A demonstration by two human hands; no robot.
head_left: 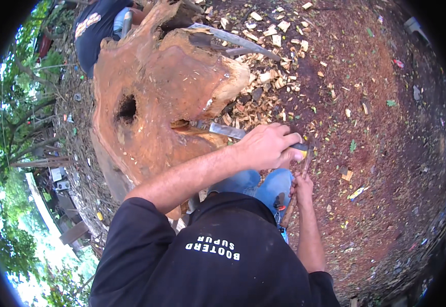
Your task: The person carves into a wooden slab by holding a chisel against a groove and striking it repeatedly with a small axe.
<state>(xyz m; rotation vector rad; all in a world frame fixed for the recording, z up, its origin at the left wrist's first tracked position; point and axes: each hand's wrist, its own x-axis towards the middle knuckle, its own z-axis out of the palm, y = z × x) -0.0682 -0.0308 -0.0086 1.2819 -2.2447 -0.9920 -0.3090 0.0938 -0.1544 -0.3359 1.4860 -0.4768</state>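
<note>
My left hand (266, 146) is closed round a chisel, whose flat metal blade (226, 130) points left toward the wood. The black and yellow butt of its handle (302, 149) sticks out past my fingers. Close by on the right, my right hand (303, 187) grips the wooden handle of a hammer (286, 217); its head, near the chisel's butt, is dark and hard to make out. A large reddish-brown slab of wood (151, 77) lies in front, with one dark round hole and a hollowed notch (182, 124) near the chisel's tip.
Pale wood chips (269, 77) are heaped along the slab's right edge and scattered over the reddish soil (376, 169). A long grey piece of wood (236, 40) juts out at the far side. Another person in a dark shirt (97, 30) is at the slab's far left.
</note>
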